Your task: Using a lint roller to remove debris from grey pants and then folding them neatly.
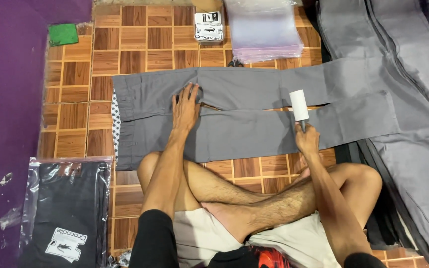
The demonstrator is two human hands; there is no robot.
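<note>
On the wooden tile floor lie grey trousers, spread flat before the seated person. Left hand rests open, palm down, near their waistband. Right hand is clenched around a white lint roller, standing on the nearer trouser leg. Clear plastic bags lie beyond the trousers.

Wood-tiled floor carries grey trousers, clear bags, bagged garment.
</note>
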